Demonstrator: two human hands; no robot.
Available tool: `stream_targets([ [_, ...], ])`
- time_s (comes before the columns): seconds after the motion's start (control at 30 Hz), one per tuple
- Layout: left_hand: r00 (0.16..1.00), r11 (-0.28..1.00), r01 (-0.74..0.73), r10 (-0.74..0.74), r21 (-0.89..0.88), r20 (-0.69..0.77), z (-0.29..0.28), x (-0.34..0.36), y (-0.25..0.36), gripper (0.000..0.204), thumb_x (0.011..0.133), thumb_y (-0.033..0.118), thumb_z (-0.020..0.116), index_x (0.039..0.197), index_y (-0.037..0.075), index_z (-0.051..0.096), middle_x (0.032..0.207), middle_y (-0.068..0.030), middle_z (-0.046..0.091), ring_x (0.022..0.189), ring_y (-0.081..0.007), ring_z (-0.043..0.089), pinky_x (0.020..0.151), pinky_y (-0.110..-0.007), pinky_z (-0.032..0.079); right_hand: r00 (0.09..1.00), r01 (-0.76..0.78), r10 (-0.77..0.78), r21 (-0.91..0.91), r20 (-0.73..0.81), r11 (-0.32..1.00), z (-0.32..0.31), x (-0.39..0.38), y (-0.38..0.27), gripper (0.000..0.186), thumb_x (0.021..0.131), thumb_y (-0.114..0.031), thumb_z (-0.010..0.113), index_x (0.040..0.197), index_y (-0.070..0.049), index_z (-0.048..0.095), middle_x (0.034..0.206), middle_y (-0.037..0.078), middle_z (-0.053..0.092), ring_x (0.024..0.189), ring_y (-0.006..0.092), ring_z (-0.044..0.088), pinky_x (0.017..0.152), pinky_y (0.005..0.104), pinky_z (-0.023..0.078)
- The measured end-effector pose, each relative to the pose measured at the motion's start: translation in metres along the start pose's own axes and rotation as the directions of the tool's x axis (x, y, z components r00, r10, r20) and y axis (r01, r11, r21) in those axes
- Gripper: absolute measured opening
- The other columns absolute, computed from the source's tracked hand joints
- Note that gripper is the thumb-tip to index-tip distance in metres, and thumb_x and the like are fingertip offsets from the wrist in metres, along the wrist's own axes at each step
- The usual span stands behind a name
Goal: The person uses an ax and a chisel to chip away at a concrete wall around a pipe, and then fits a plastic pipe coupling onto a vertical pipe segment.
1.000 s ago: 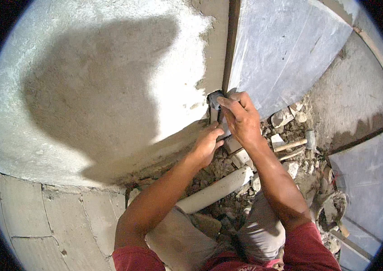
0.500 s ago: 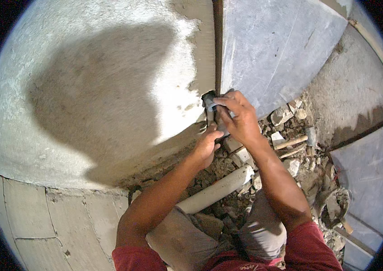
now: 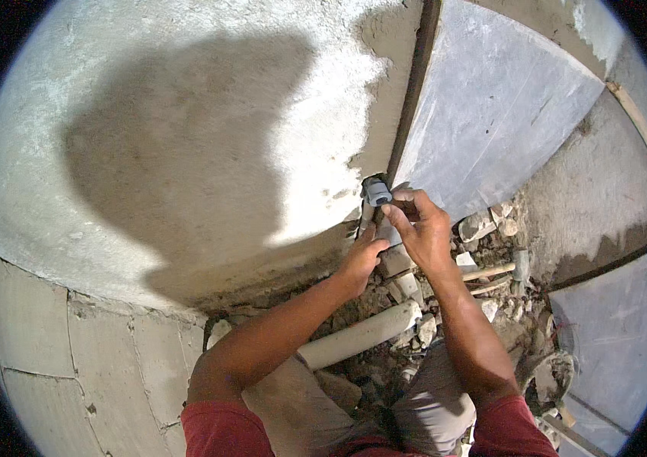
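Observation:
A grey plastic pipe fitting with a dark round opening sits at a hole in the rough wall, beside the vertical joint. The thumb and bent index finger of my right hand pinch at its lower right edge. Below the fitting, a pale pipe runs down along the wall. My left hand is closed at the lower part of this pipe, one finger pointing up along it; its other fingers are partly hidden.
A thick off-white pipe lies over rubble between my knees and the wall. To the right rests a hammer with a wooden handle. A smooth grey panel stands right of the joint; block masonry is at lower left.
The view has shifted, so the wall joint now leans and sits further right. My right fingers have slid down and right on the fitting, showing more of it. My left hand stays below.

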State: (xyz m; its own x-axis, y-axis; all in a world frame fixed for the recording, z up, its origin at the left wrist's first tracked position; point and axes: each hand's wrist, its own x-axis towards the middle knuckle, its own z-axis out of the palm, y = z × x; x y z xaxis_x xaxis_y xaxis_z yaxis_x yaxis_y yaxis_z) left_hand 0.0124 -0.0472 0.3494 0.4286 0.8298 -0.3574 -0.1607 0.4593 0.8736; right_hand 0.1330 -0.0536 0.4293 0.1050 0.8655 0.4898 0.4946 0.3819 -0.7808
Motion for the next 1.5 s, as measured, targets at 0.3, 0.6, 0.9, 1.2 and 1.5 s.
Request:
stream_targets([
  [0.3, 1.0, 0.999, 0.028, -0.029, -0.04, -0.011, -0.006, -0.002, 0.006, 0.064, 0.081, 0.028, 0.052, 0.136, 0.01, 0.025, 0.139, 0.0, 0.028, 0.119, -0.016, 0.032, 0.09, -0.036, 0.03, 0.984, 0.145, -0.154, -0.101, -0.087, 0.984, 0.01, 0.004, 0.005, 0.016, 0.079, -0.011, 0.063, 0.088, 0.001, 0.057, 0.078, 0.015, 0.063, 0.066, 0.0193, 0.063, 0.057, 0.0299, 0.049],
  [0.6, 1.0, 0.994, 0.025, -0.026, -0.105, -0.014, -0.003, -0.002, 0.004, 0.064, 0.08, 0.032, 0.054, 0.134, 0.011, 0.028, 0.136, 0.0014, 0.03, 0.118, -0.0149, 0.032, 0.09, -0.036, 0.029, 0.936, 0.318, -0.344, -0.24, -0.075, 0.917, 0.008, 0.009, 0.014, 0.015, 0.075, -0.003, 0.065, 0.089, -0.005, 0.06, 0.077, 0.013, 0.06, 0.067, 0.0266, 0.061, 0.056, 0.0317, 0.048],
  [0.9, 0.999, 0.996, -0.017, 0.014, -0.092, -0.035, -0.008, -0.001, -0.002, 0.056, 0.081, 0.033, 0.052, 0.131, 0.016, 0.032, 0.128, 0.0026, 0.037, 0.118, -0.0146, 0.031, 0.092, -0.039, 0.027, 0.969, 0.24, -0.243, -0.418, 0.047, 0.876, 0.008, 0.011, -0.012, 0.028, 0.072, -0.002, 0.064, 0.099, -0.008, 0.06, 0.075, 0.013, 0.057, 0.062, 0.0294, 0.057, 0.053, 0.036, 0.045],
  [1.2, 0.985, 0.809, -0.124, 0.028, 0.574, 0.172, -0.022, 0.0, -0.025, 0.063, 0.083, 0.038, 0.052, 0.129, -0.002, 0.034, 0.129, -0.0184, 0.042, 0.119, -0.0307, 0.041, 0.098, -0.039, 0.033, 0.913, 0.392, -0.406, -0.334, 0.03, 0.857, -0.028, -0.002, -0.036, 0.025, 0.069, -0.002, 0.063, 0.093, -0.006, 0.062, 0.069, 0.009, 0.056, 0.056, 0.0211, 0.056, 0.049, 0.0315, 0.044],
  [1.5, 0.767, 0.341, -0.437, -0.342, 0.833, 0.543, 0.0, -0.046, 0.019, 0.056, 0.084, 0.039, 0.051, 0.124, 0.002, 0.042, 0.119, -0.0217, 0.05, 0.111, -0.0337, 0.048, 0.095, -0.039, 0.037, 0.995, 0.094, -0.089, -0.723, 0.045, 0.685, -0.174, 0.007, -0.048, 0.015, 0.072, -0.016, 0.058, 0.086, -0.009, 0.059, 0.07, 0.013, 0.059, 0.067, 0.0301, 0.06, 0.06, 0.038, 0.047],
])
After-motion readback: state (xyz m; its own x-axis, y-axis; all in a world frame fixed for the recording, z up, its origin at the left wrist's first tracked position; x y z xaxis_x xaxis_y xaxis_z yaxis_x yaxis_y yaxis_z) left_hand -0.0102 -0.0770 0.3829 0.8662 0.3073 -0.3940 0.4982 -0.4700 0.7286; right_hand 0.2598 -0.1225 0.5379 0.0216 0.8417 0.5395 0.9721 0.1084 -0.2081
